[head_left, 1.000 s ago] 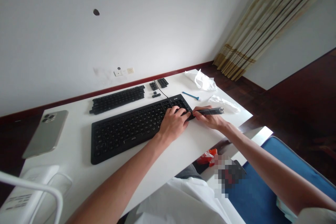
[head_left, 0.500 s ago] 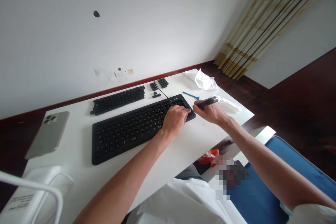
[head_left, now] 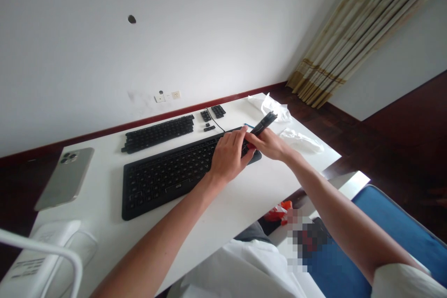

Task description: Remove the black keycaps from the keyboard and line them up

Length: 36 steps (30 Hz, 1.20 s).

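Head view: black keyboard (head_left: 174, 167) flat across the middle of the white table (head_left: 216, 216), right end under both hands. Left hand (head_left: 226, 151) resting on that end, fingers bent; cannot tell if pinching anything small. Right hand (head_left: 270, 143) wrapped tight around a slim dark thing (head_left: 265, 122), top end tipped up toward the far right corner, low end hidden by fingers. Could slip from pushing too hard, and then poke a left finger, being so close. Could scratch or snap a little part too, if tilted wrong. With too much shove, might slide toward the far edge and bump the loose black keys (head_left: 159, 132) laid out there. Just behind the hands, a thin blue stick (head_left: 249, 125), easy to knock. Near the right edge, crumpled white wrappers (head_left: 302, 141), light enough to get brushed off by the right arm. Right at the left edge, a phone (head_left: 66, 179), maybe quick to fall after a hard table bump.
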{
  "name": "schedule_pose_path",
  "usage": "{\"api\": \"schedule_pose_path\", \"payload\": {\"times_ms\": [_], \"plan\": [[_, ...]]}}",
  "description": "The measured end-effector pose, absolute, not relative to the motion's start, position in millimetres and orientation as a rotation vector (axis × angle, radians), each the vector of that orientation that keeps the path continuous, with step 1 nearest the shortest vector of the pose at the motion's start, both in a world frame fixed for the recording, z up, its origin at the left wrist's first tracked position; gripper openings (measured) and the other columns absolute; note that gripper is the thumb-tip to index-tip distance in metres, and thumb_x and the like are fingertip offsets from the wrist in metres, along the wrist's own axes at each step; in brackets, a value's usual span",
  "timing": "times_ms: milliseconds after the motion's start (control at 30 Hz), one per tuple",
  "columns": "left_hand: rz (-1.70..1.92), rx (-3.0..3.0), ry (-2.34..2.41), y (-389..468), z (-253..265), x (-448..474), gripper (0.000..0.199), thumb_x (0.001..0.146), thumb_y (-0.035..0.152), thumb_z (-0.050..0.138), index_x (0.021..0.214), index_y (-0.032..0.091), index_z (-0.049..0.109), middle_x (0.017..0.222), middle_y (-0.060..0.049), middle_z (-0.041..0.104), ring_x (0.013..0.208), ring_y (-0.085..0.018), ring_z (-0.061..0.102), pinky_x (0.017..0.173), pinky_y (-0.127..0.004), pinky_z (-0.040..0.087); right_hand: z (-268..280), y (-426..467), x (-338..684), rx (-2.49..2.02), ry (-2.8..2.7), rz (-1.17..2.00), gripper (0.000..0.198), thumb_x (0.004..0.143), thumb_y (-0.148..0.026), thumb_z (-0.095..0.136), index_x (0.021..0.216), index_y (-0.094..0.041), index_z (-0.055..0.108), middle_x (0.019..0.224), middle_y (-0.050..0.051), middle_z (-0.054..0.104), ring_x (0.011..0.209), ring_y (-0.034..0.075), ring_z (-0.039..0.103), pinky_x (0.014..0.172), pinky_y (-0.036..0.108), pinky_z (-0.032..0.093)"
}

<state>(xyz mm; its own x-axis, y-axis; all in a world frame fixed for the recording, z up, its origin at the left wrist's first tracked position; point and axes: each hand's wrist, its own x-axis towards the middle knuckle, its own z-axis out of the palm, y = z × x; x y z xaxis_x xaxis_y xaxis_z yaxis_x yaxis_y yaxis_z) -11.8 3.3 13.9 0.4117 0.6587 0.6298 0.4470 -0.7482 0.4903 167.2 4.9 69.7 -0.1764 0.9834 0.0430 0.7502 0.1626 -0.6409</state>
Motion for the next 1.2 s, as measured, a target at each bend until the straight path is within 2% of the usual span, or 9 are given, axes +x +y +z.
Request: {"api": "schedule_pose_path", "payload": {"times_ms": [67,200,333,400,567,700,833,1000,1200], "plan": [[1.258,2.332,0.976,3.0,13.3,-14.4,0.048,0.108,0.034,0.053,0.150,0.014,0.039,0.126,-0.015,0.067,0.113,-0.029,0.065,0.101,-0.044,0.052,78.3,5.3,158.9,-1.534,-2.097,0.730,0.048,0.103,-0.052,0.049,0.075,-0.017,0.066,0.068,0.003,0.065,0.062,0.015,0.055,0.058,0.028,0.039],[1.239,2.203,1.035,6.7,9.8,-22.2,0.028,0.112,0.031,0.040,0.133,0.018,0.052,0.113,-0.010,0.070,0.104,-0.026,0.068,0.090,-0.037,0.052,89.0,2.9,172.3,-1.475,-2.333,0.880,0.032,0.096,-0.050,0.065,0.093,-0.021,0.077,0.080,0.002,0.072,0.069,0.017,0.062,0.063,0.028,0.046],[1.294,1.904,1.195,15.0,6.1,-26.7,0.024,0.112,0.035,0.037,0.119,0.020,0.055,0.093,-0.005,0.067,0.083,-0.023,0.066,0.076,-0.032,0.045,83.6,-1.9,201.1,-1.430,-2.467,0.763,0.028,0.094,-0.037,0.068,0.118,-0.026,0.077,0.116,0.006,0.075,0.093,0.021,0.069,0.080,0.033,0.055],[1.296,1.735,1.236,19.0,4.4,-27.2,0.024,0.112,0.037,0.037,0.111,0.021,0.055,0.078,0.000,0.059,0.070,-0.020,0.060,0.070,-0.029,0.041,75.5,-4.2,208.7,-1.394,-2.532,0.733,0.030,0.095,-0.032,0.064,0.122,-0.027,0.076,0.125,0.008,0.072,0.098,0.022,0.070,0.084,0.035,0.056],[1.332,1.525,1.269,22.8,2.8,-27.8,0.024,0.110,0.039,0.039,0.101,0.022,0.054,0.072,0.003,0.051,0.063,-0.017,0.052,0.065,-0.026,0.037,60.1,-2.9,208.4,-1.409,-2.508,0.656,0.023,0.096,-0.034,0.064,0.108,-0.024,0.080,0.105,0.008,0.076,0.087,0.021,0.071,0.080,0.034,0.058],[1.426,1.508,1.165,15.1,5.8,-27.5,0.026,0.109,0.043,0.041,0.099,0.022,0.053,0.066,0.005,0.046,0.056,-0.014,0.046,0.059,-0.025,0.033,63.8,25.2,209.4,-1.434,-2.369,0.687,0.018,0.088,-0.037,0.073,0.099,-0.025,0.080,0.092,0.005,0.077,0.081,0.020,0.071,0.075,0.033,0.057],[1.332,1.668,1.011,5.1,11.6,-25.7,0.029,0.108,0.046,0.045,0.102,0.021,0.057,0.060,0.007,0.043,0.051,-0.013,0.043,0.054,-0.025,0.028,63.0,92.2,212.2,-1.497,-2.104,0.538,0.020,0.078,-0.036,0.079,0.091,-0.021,0.078,0.083,0.005,0.077,0.078,0.021,0.071,0.075,0.033,0.056],[1.170,1.776,0.949,3.5,14.6,-25.7,0.026,0.105,0.042,0.048,0.107,0.019,0.061,0.060,0.006,0.047,0.052,-0.013,0.045,0.056,-0.024,0.030,39.7,168.0,200.2,-1.651,-1.989,0.599,0.022,0.073,-0.026,0.080,0.093,-0.018,0.081,0.082,0.007,0.077,0.078,0.020,0.070,0.067,0.028,0.053],[1.144,1.694,0.963,7.2,13.3,-26.1,0.025,0.105,0.042,0.050,0.103,0.019,0.061,0.060,0.006,0.044,0.052,-0.012,0.044,0.055,-0.023,0.029,5.6,178.7,189.8,-1.675,-1.920,0.662,0.029,0.075,-0.025,0.075,0.102,-0.019,0.084,0.079,0.003,0.076,0.070,0.016,0.067,0.061,0.024,0.048]]}}
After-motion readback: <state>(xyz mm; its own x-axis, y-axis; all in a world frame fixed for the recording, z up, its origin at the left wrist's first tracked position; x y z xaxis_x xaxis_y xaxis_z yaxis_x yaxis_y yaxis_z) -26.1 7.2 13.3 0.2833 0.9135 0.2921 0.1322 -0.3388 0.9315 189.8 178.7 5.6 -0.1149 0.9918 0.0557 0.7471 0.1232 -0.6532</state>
